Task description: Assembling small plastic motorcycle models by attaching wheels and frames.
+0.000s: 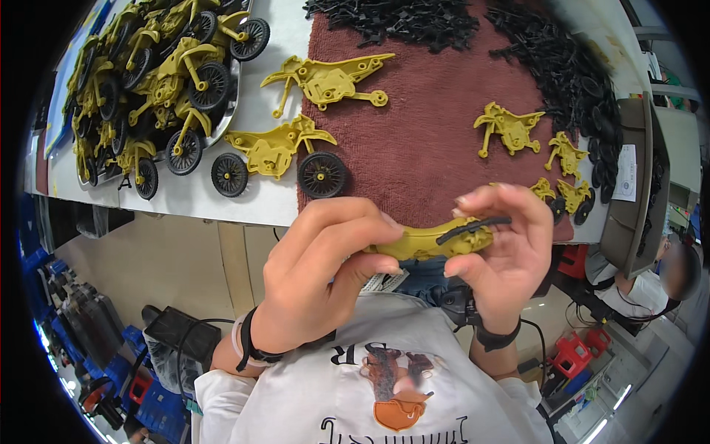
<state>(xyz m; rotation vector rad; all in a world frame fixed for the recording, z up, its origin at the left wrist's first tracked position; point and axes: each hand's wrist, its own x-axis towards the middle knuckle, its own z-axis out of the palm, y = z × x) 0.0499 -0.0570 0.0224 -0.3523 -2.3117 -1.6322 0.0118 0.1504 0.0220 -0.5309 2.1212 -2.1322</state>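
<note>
In front of my chest, just off the table's near edge, I hold a yellow toy motorcycle body [421,243]. My left hand [314,270] pinches its left end between thumb and fingers. Around its right end curls my right hand [510,255], with the thumb below and the fingers above. A thin black handlebar-like part [473,228] lies across that end, near my right fingers. Beyond my left hand, a yellow half body [274,150] lies between two black spoked wheels. Farther back rests another yellow half body [333,80], without wheels.
A metal tray [234,96] at left is heaped with yellow toy motorcycles. On the brown towel [421,140], several yellow bodies [510,129] lie at right. Small black parts [399,22] and black wheels [603,140] are piled behind and rightward. Another person [643,292] is at far right.
</note>
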